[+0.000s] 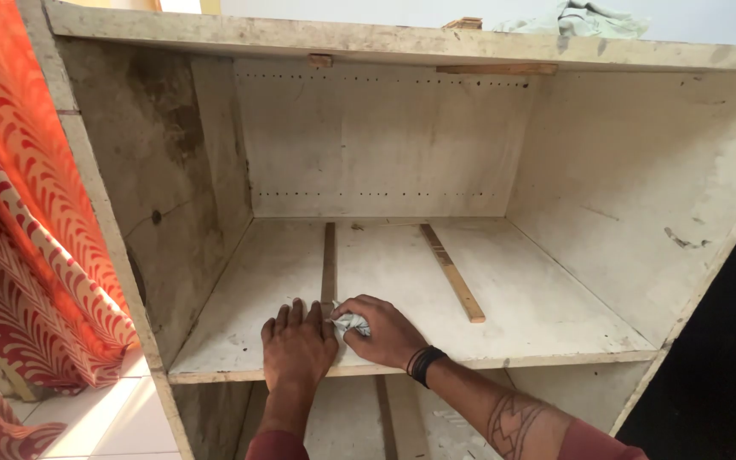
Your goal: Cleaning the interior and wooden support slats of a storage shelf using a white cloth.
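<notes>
Left hand (297, 345) laid flat, spread, at shelf (538, 315) front edge; rag (352, 323) pinched in right hand (382, 330). Splinters risked from rough strip (328, 271).

Both hands rest on the shelf (538, 298), right hand (385, 332) beside left hand (298, 347).

The left hand (297, 347) lies flat, palm down, its 4 fingers together and pointing away from the body, the forearm rising straight from the bottom edge. The right hand (382, 332) is curled shut beside it, thumb touching the left hand, its forearm angling in from the lower right.
</notes>
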